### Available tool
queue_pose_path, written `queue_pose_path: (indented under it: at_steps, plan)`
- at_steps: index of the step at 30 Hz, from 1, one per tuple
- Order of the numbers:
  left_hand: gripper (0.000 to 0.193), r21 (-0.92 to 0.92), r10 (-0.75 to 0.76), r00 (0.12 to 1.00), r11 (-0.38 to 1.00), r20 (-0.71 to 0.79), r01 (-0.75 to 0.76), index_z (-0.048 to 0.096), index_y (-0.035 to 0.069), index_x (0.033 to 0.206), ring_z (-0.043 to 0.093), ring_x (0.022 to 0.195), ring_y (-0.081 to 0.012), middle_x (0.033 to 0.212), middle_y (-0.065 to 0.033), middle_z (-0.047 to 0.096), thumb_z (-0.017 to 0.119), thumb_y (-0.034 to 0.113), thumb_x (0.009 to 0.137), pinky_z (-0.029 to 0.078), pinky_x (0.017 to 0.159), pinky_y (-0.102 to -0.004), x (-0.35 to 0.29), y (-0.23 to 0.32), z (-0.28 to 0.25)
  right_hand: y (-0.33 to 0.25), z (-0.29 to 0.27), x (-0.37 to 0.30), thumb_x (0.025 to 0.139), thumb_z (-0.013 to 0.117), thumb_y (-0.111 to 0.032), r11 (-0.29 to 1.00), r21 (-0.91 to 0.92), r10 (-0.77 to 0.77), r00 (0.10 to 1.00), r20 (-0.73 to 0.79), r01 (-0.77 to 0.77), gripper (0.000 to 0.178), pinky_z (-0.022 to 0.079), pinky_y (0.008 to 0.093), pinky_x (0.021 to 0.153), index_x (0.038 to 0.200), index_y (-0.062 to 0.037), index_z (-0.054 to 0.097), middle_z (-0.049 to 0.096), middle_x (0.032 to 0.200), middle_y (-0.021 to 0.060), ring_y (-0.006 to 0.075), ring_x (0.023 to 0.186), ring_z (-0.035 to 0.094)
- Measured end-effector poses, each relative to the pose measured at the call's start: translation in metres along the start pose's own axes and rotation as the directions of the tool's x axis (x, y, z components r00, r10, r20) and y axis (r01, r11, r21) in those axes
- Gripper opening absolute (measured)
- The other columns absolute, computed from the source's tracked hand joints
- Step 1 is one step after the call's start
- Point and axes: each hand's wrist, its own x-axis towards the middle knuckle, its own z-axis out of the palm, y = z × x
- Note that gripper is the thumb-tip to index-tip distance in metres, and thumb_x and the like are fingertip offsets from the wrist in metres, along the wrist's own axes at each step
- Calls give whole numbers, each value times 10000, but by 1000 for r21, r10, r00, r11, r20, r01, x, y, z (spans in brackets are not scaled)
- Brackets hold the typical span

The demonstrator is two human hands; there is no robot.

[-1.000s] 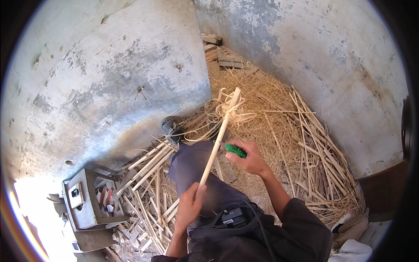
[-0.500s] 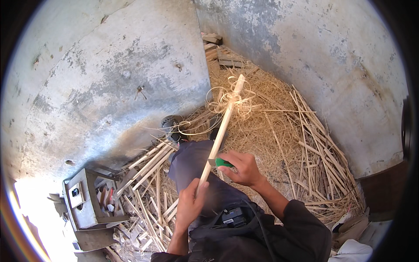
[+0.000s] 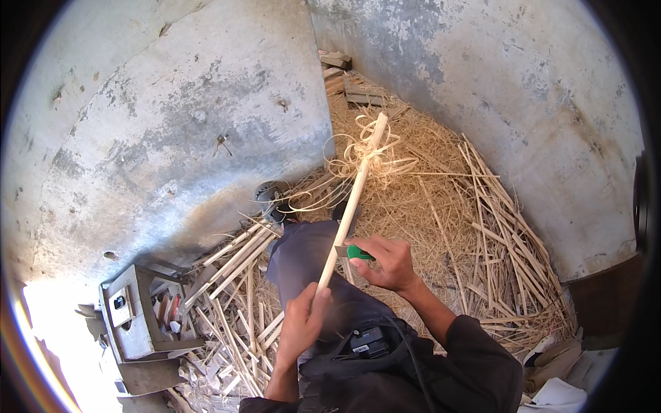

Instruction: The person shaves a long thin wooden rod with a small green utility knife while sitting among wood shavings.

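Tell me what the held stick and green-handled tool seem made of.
Stick: probably wood or bamboo, bare and pale, with thin curled shavings near its far end. Blade: likely metal, flat grey. Green handle: perhaps plastic, from its bright, even colour.

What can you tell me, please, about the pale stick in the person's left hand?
The stick is long, straight and narrow, pale yellow, and looks like bamboo or wood. Thin curled shavings cluster around it near its far end. It slants away and rightward above the person's dark-trousered leg. The left hand grips its near end, hiding the tip. The green-handled knife in the right hand has its blade at the stick's right edge.
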Motion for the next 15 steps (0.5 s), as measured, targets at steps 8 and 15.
queue_pose_path:
  at_steps: [8,15]
  plan:
    - [288,24,-26,999,999,33,25,656,-6,978,458,589,-117,636,-82,542,600,224,1142,381,554,-358,-7,-6,-1,8,-8,11,981,767,-240,989,7,148,981,-128,-148,278,609,361,646,1182,-50,796,782,926,111,254,734,773]
    - [267,-44,-37,999,998,19,38,635,-4,958,467,571,-123,639,-90,567,622,202,1127,392,539,-365,-15,-20,3,14,-19,10,973,774,-241,988,23,155,988,4,-155,266,607,356,655,1152,-45,791,787,944,121,256,740,769]
